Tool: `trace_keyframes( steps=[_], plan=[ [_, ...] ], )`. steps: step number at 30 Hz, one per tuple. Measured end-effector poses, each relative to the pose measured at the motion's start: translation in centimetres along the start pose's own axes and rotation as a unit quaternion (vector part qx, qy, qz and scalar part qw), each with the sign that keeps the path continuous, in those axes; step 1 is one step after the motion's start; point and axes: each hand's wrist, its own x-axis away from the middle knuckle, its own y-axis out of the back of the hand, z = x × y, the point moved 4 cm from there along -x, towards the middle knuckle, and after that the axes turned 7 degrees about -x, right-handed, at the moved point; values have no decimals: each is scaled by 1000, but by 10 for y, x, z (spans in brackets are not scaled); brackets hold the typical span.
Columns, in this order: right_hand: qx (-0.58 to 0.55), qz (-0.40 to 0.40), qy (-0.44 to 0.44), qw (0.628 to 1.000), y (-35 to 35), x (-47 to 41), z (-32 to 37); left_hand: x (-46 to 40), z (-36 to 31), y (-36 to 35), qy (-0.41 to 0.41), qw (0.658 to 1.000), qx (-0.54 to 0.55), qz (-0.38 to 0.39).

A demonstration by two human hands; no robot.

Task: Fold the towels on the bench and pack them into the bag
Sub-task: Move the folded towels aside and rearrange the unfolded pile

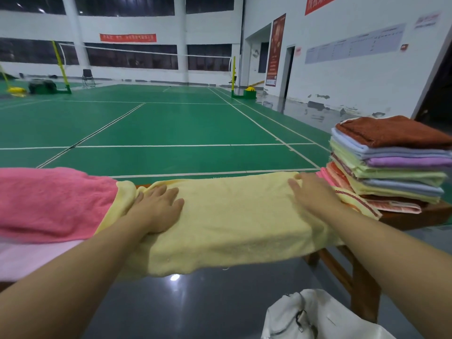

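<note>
A yellow towel (pixel 227 216) lies flat across the middle of the worktop (pixel 415 216), hanging over its near edge; the left hand (pixel 156 209) presses on its left part with fingers straight, holding nothing; the right hand (pixel 310 189) lies flat at its far right corner (fingers spread too); a pink towel (pixel 49 201) sits at the left end; a stack of folded towels (pixel 391 165) stands at the right end; a white bag (pixel 318 316) lies on the floor below.

bench (pixel 413 217) mostly hidden under towels, bag (pixel 318 316) cut off
</note>
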Motion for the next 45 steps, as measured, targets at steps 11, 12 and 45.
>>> trace_keyframes(
  steps=[11, 12, 45],
  plan=[
    [68, 102, -87, 989, 40, -26, -20, -6, 4, -3, 3, 1000, 7, 7],
    [32, 115, -106, 987, 43, -23, -18, -5, 4, -3, 2, 1000, 7, 7],
    [-630, 205, -98, 742, 53, -13, 6, 6, -117, -1, -107, 993, -2, 41]
  ],
)
